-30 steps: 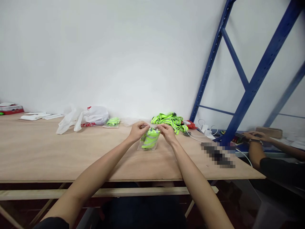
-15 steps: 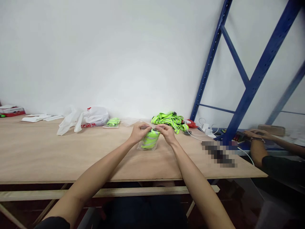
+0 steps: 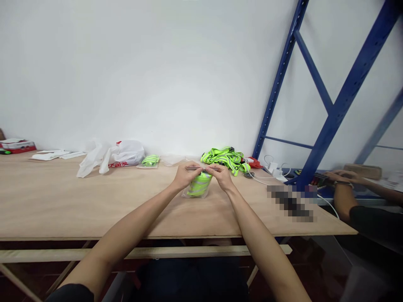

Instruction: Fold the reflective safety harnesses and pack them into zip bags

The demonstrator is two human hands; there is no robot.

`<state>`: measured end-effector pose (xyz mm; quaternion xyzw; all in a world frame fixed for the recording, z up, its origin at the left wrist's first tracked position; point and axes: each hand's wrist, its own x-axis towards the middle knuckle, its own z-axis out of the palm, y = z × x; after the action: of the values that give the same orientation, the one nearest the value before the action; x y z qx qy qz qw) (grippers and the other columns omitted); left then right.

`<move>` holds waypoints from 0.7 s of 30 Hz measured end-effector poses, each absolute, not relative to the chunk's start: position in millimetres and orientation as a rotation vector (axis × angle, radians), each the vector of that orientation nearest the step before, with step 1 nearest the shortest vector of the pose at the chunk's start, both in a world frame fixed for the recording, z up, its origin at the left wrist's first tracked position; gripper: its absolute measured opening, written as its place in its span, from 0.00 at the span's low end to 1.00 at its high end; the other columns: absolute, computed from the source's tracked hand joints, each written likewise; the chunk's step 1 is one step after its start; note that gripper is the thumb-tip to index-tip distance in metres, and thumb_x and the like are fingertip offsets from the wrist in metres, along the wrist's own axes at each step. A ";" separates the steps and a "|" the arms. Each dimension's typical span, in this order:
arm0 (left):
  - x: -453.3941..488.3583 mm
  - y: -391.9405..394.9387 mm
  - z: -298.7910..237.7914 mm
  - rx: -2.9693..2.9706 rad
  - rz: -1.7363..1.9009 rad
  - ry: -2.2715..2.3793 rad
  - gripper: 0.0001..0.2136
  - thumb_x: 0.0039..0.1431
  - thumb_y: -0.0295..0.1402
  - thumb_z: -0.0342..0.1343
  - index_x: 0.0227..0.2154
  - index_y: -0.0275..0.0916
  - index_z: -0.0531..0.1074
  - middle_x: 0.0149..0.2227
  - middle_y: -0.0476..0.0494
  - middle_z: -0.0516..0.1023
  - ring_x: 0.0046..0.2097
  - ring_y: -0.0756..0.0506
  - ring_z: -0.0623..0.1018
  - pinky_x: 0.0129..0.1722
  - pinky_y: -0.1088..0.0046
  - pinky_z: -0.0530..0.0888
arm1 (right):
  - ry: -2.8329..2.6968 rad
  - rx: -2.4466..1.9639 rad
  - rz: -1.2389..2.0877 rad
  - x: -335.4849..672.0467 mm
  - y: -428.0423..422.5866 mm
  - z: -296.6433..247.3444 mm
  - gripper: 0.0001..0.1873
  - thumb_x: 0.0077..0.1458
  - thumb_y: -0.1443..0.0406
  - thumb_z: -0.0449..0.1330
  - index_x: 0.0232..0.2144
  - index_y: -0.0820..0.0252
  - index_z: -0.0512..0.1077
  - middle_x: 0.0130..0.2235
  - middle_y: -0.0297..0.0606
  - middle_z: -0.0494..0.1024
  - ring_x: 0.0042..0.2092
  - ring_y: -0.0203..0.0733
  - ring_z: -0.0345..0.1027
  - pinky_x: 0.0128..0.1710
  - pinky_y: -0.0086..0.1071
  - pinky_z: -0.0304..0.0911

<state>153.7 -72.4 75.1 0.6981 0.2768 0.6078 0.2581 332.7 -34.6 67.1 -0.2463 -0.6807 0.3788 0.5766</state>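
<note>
A clear plastic bag [image 3: 197, 191] with a rolled neon-yellow reflective strap inside stands on the wooden table in front of me. My left hand [image 3: 186, 174] pinches the left part of the bag's top edge between thumb and fingers. On the other side, my right hand [image 3: 221, 175] grips the same edge, its thumb close to the left one. Behind my right hand lies a heap of neon-yellow reflective straps [image 3: 225, 158] with black buckles. Another bagged strap [image 3: 150, 161] rests farther back on the left, beside flat clear plastic bags [image 3: 171, 160].
White plastic carrier bags [image 3: 126, 153] and papers [image 3: 52, 155] lie at the back left of the table [image 3: 94, 209], near a red-and-white box [image 3: 20, 146]. At right are a charger with cables [image 3: 274, 167], a blurred dark item and a blue rack [image 3: 327, 121]. A co-worker's arm [image 3: 344, 197] shows beyond.
Both hands have drawn slightly closer together along the bag's top edge, the thumbs now nearly meeting. The view has shifted a little.
</note>
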 end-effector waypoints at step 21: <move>144.0 -62.3 71.1 1.930 1.632 0.843 0.16 0.59 0.46 0.59 0.36 0.35 0.76 0.36 0.39 0.81 0.39 0.42 0.79 0.41 0.67 0.74 | -1.467 -0.611 0.930 340.2 -21.0 59.2 0.18 0.40 0.51 0.73 0.28 0.57 0.83 0.31 0.37 0.83 0.34 0.44 0.74 0.40 0.39 0.69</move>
<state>144.0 -62.3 71.1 0.7038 0.3073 0.5953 0.2364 340.2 -21.0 59.2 -0.2639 -0.6344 0.4021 0.6052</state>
